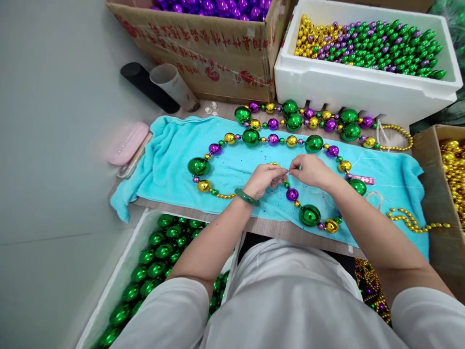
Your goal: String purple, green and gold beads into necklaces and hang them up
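Observation:
A necklace of large green, purple and gold beads (310,215) lies in a loop on a turquoise towel (170,160). Its two ends come together at my hands, above the middle of the towel. My left hand (268,176), with a green bangle at the wrist, is closed on the necklace near the small gold beads. Fingertip to fingertip with it, my right hand (310,170) pinches what looks like the thin string at the join; the exact spot is mostly hidden by the fingers. A pink-and-white label (362,180) lies right of my right hand.
Finished-looking bead strands (293,122) lie behind the towel. Beyond are a cardboard box (203,58) of purple beads and a white foam box (356,87) of mixed beads. A cup (172,85) and pink case (129,144) are left; loose gold beads (410,222) right.

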